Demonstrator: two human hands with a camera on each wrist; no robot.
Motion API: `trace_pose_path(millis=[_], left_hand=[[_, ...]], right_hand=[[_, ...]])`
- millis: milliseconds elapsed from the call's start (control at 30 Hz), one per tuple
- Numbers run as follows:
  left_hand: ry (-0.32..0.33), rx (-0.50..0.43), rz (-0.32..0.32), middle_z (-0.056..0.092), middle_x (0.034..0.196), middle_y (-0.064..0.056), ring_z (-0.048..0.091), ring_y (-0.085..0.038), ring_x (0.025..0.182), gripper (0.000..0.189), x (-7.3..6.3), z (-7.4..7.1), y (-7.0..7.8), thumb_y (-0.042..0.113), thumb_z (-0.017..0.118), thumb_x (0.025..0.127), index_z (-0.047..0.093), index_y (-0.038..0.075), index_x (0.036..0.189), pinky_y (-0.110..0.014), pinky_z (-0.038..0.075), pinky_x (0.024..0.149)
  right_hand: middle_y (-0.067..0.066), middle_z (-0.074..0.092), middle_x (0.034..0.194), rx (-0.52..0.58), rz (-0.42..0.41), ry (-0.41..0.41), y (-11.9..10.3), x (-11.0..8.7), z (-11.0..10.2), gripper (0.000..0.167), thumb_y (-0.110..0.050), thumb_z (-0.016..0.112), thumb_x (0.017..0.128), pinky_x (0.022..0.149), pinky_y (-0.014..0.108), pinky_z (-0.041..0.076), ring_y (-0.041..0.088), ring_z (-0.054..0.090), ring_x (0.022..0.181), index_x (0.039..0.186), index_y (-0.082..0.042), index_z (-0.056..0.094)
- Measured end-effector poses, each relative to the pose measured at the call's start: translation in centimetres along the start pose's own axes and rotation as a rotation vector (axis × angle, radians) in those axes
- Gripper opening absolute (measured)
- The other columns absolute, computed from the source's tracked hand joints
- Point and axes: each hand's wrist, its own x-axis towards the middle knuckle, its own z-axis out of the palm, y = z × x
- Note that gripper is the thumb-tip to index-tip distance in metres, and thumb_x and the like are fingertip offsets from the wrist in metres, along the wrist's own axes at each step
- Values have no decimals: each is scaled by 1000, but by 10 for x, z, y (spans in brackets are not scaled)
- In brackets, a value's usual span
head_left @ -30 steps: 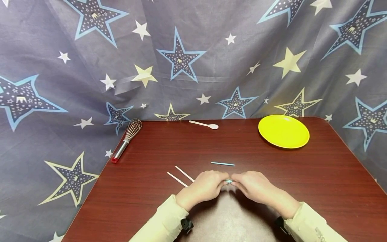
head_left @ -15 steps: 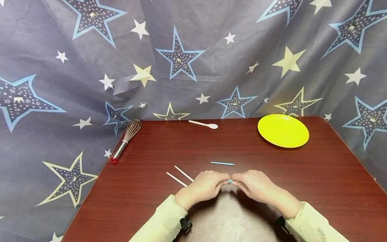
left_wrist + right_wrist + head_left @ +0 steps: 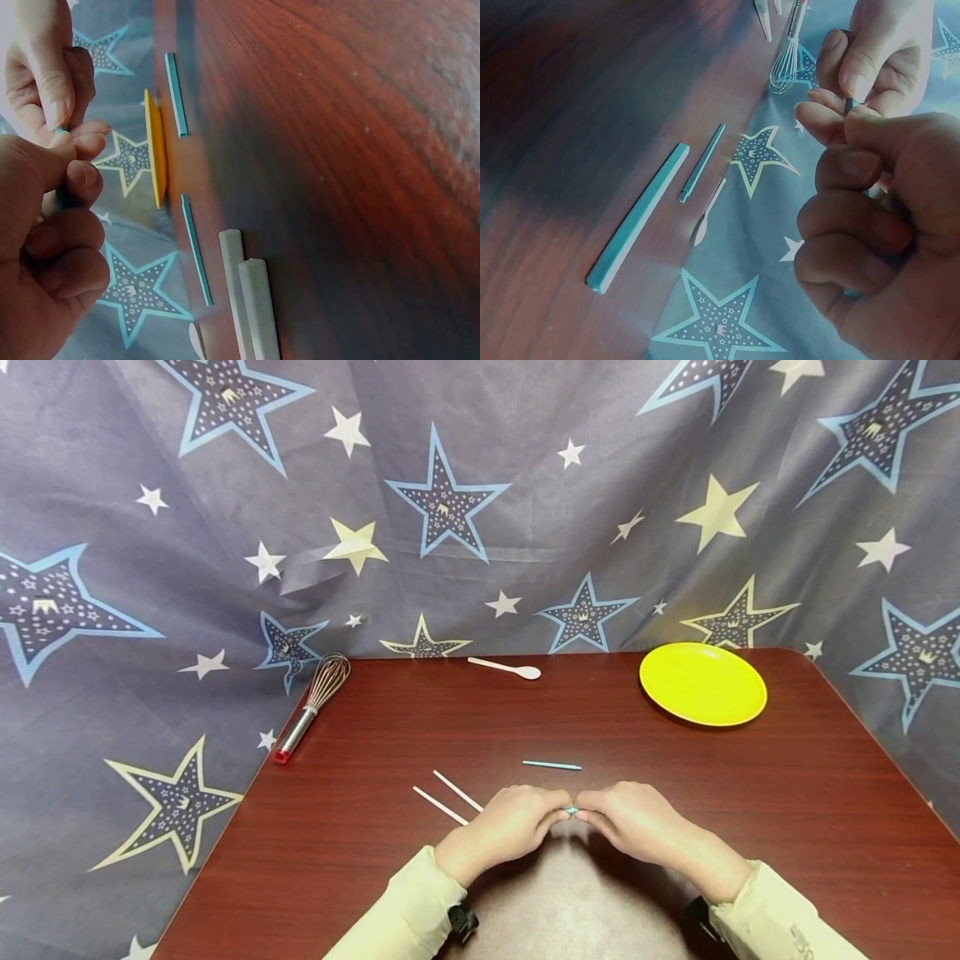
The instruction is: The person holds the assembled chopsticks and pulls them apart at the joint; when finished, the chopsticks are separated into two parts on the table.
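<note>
Over the table's near middle, my left hand (image 3: 510, 822) and right hand (image 3: 637, 818) meet at the fingertips. Both pinch a slim blue chopstick (image 3: 572, 810), and only a short bit of it shows between the thumbs. Curled fingers hide the rest of its length, in the wrist views too. On the table beyond the hands lies a thin blue chopstick piece (image 3: 551, 765) with a narrower stub at one end. The right wrist view also shows a thicker blue chopstick piece (image 3: 639, 217) beside it. Two white sticks (image 3: 440, 806) lie by my left hand, partly covered by it.
A whisk (image 3: 311, 714) with a red-tipped handle lies along the left table edge. At the back edge is a white spoon (image 3: 506, 668), and a yellow plate (image 3: 702, 685) sits at the back right. A star-patterned cloth (image 3: 525, 527) hangs behind the table.
</note>
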Motion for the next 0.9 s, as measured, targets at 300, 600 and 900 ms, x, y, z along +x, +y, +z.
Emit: trace_pose_path(millis=[300, 600, 900], left_hand=[[10, -19, 3, 50, 68, 11, 45, -4, 62, 19, -1, 0, -2, 29, 56, 98, 62, 16, 86, -22, 38, 56], [34, -40, -6, 66, 78, 8, 49, -1, 64, 15, -1, 2, -6, 28, 58, 96, 70, 19, 94, -24, 45, 60], [40, -26, -12, 69, 84, 11, 55, 0, 70, 13, 0, 3, -6, 27, 59, 96, 71, 23, 98, -27, 49, 63]], right_hand=[[-16, 28, 59, 18, -10, 8, 0, 0, 2, 31, -20, 68, 90, 48, 21, 30, 0, 30, 52, 69, -22, 45], [-17, 26, 58, 5, -15, 31, 2, 2, 3, 33, -22, 67, 91, 47, 21, 30, -1, 30, 51, 67, -23, 45], [-17, 25, 57, -3, -26, 61, 4, 1, 5, 33, -21, 69, 90, 47, 21, 30, -1, 30, 50, 66, -23, 46]])
